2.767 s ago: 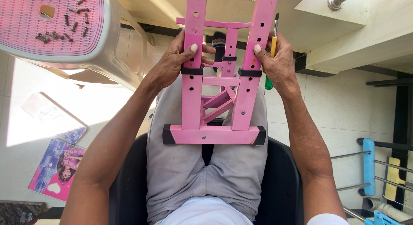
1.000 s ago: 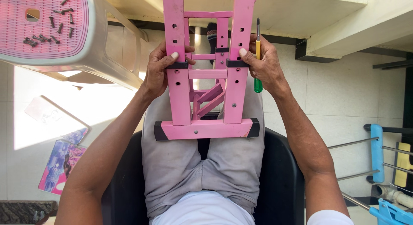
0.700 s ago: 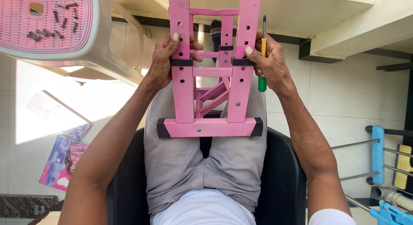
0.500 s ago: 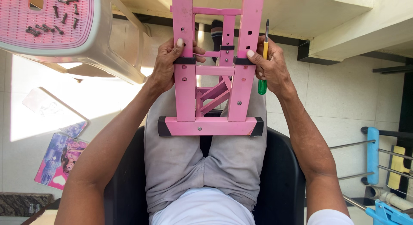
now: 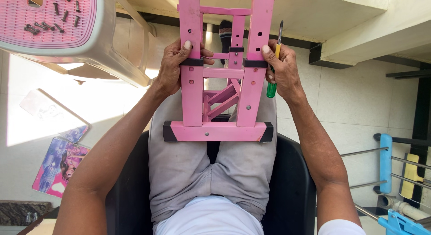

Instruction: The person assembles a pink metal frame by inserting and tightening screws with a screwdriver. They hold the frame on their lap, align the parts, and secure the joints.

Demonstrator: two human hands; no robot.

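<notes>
Head view, item: pink frame (image 5: pixel 218 82), held upright over the lap, its long axis running away from the person, black-capped foot bar nearest the body. Left hand (image 5: pixel 177 66) clenched on the left upright; right hand (image 5: pixel 282 68) clenched on the right upright, also pinning a green-handled screwdriver (image 5: pixel 274 64), tip pointing away. Both hands sat level, equally near. Loose screws (image 5: pixel 54 15) lay on a pink-topped stool (image 5: pixel 67 42), well apart.

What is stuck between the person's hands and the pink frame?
For the left hand, nothing: its fingers wrap straight onto the pink frame. The right hand grips the frame's other upright too, but it also has a screwdriver with a green and yellow handle tucked in it, beside that upright.
</notes>
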